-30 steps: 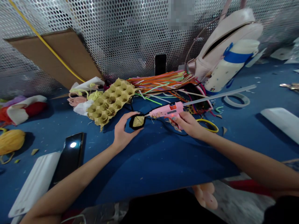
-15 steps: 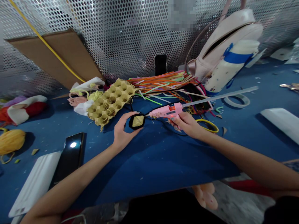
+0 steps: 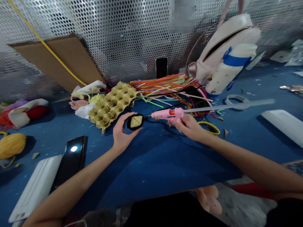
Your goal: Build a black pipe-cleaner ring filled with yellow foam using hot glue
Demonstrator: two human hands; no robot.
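A small black piece with a yellowish centre (image 3: 136, 121) is held between the thumb and fingers of my left hand (image 3: 121, 132). My right hand (image 3: 190, 126) is wrapped round the handle of a pink glue gun (image 3: 167, 114), which shows a small red light. Its nozzle points left and ends near the right edge of the black piece; whether they touch is hard to tell. A long clear glue stick (image 3: 227, 106) sticks out of the back of the gun. A yellowish egg-carton tray (image 3: 113, 102) lies just beyond my left hand.
Coloured pipe cleaners (image 3: 163, 85) lie at the back, near a standing phone (image 3: 161, 67). At the right are a bottle (image 3: 230, 71), a bag (image 3: 227, 41) and a tape roll (image 3: 237, 101). On the left lie yellow yarn (image 3: 11, 145), a dark phone (image 3: 71, 160) and a white device (image 3: 36, 186).
My left hand and the black piece have shifted slightly left. The glue gun has levelled, its glue stick swinging lower at the back, and its nozzle is still near the piece.
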